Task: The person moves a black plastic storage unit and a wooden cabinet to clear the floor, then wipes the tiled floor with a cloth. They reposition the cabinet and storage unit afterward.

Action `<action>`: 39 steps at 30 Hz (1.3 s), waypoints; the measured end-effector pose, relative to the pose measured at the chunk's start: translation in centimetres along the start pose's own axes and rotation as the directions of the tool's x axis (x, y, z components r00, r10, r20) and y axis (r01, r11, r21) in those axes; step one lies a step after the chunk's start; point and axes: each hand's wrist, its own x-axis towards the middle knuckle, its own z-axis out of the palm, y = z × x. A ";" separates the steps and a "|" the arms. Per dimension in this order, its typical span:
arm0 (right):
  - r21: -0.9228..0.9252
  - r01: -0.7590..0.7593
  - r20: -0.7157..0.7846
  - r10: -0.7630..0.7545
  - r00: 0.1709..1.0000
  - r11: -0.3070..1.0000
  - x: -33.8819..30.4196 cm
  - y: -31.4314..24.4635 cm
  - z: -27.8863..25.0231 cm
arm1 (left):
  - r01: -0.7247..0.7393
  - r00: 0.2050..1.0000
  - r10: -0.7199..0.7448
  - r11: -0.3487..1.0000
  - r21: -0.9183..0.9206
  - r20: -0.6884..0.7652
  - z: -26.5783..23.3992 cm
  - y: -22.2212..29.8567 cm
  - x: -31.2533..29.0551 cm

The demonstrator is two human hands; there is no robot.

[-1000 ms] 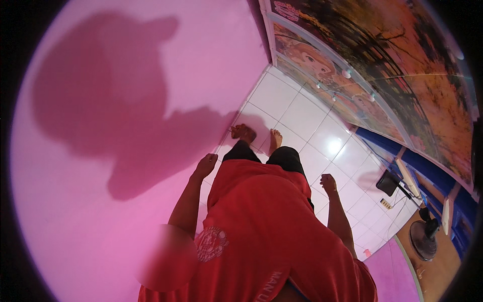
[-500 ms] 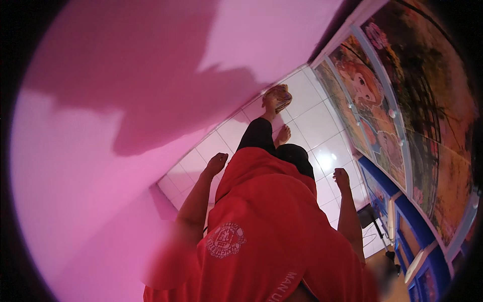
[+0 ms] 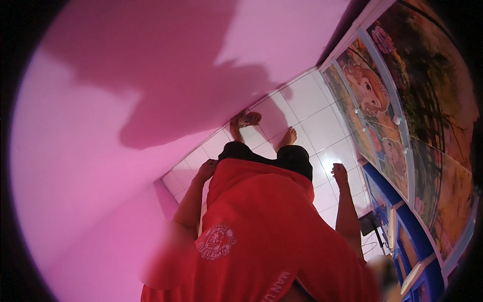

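Observation:
My left hand (image 3: 207, 169) hangs beside the hem of my red shirt (image 3: 256, 211), its fingers curled in with no object visible in them. On the other side, my right hand (image 3: 339, 173) is held away from my body over the tiles, loosely bent, with small gaps between the fingers and nothing in it. A brownish patterned cloth (image 3: 250, 119) lies bunched on the floor against my left foot (image 3: 235, 127); whether the foot presses on it I cannot tell. My bare right foot (image 3: 289, 137) stands on the tiles.
A pink wall (image 3: 166, 136) with my shadow runs along the left. White tiled floor (image 3: 307, 108) lies ahead. At the right stand a cabinet (image 3: 370, 95) with cartoon-printed doors and round knobs, and blue shelving (image 3: 402, 221). A dark object (image 3: 370, 226) and a thin cable lie near the shelving.
My left foot and the cloth have come back toward me and to the left, close to the wall. My left hand has shifted slightly left and down; the right hand's fingers have loosened a little.

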 end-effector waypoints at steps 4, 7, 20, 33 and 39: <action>-0.345 0.306 0.112 -0.285 0.952 0.887 -1.9 6.2 1.6 | 0.033 0.999 -0.033 0.999 -0.002 -0.035 -3.2 3.3 2.0; -0.055 0.059 0.000 -0.059 0.998 0.997 -5.4 7.3 2.5 | 0.004 0.998 -0.007 0.999 -0.045 -0.061 -4.4 5.4 3.9; 0.071 -0.053 -0.015 0.054 0.998 0.996 0.2 2.6 -2.8 | -0.056 0.975 0.043 0.997 0.051 0.216 0.9 0.4 0.7; 0.033 -0.199 0.084 0.196 0.977 0.979 -2.2 3.9 0.5 | 0.052 0.999 -0.052 0.998 0.031 0.009 -1.7 -0.8 -1.8; -0.015 -0.245 0.086 0.246 0.966 0.969 -4.2 5.4 1.6 | 0.062 0.997 -0.071 0.979 -0.192 -0.037 -2.0 2.4 0.4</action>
